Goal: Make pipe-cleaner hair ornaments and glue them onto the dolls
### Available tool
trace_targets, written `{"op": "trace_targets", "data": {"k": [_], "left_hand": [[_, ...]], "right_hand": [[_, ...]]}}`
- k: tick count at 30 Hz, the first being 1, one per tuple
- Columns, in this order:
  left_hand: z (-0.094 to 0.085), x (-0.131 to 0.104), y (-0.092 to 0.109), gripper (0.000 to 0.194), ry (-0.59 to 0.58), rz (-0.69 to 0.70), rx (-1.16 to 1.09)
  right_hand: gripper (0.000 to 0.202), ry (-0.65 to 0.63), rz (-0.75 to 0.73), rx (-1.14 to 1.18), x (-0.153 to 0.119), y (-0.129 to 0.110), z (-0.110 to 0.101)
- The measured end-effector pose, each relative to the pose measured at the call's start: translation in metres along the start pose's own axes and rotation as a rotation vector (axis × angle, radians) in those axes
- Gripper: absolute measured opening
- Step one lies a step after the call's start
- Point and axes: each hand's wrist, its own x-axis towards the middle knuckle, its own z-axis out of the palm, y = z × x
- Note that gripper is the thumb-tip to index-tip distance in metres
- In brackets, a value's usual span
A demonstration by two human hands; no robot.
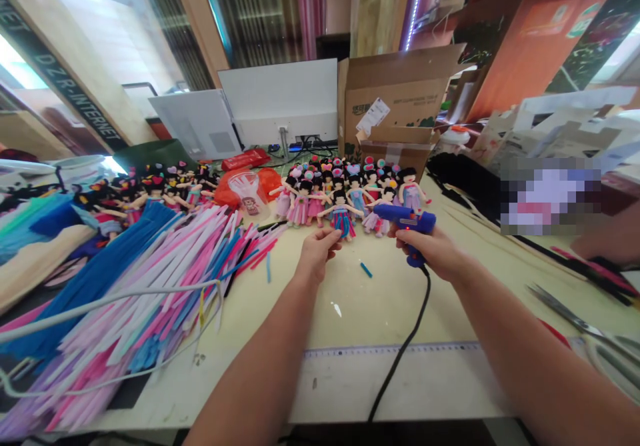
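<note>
My left hand (319, 254) pinches a small doll (342, 214) with black hair, outstretched arms and a blue and pink striped skirt. My right hand (434, 249) is wrapped round a blue glue gun (407, 219), whose nozzle points left toward the doll. A red light glows on the gun's body, and a black cord (407, 343) runs from its handle down over the table edge. Between my hands lies a short blue strip (366, 270). Several finished-looking dolls (306, 206) in pink and blue dresses stand in rows just behind.
Long pink, white and blue fuzzy stems (150, 279) cover the left side, with more dolls (155, 189) beyond. Scissors (575, 313) lie at the right. A ruler (375, 351) runs along the front. A cardboard box (395, 99) and a white monitor (280, 96) stand behind.
</note>
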Motion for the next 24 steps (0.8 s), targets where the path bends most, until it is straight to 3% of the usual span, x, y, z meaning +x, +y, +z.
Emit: {"op": "trace_targets", "data": {"k": [6, 24], "left_hand": [[-0.001, 0.001, -0.001, 0.035, -0.001, 0.000, 0.001], [0.003, 0.001, -0.002, 0.033, 0.024, 0.009, 0.069]], "right_hand": [[0.033, -0.036, 0.069, -0.006, -0.001, 0.009, 0.025], [0.035, 0.030, 0.144, -0.122, -0.004, 0.011, 0.028]]}}
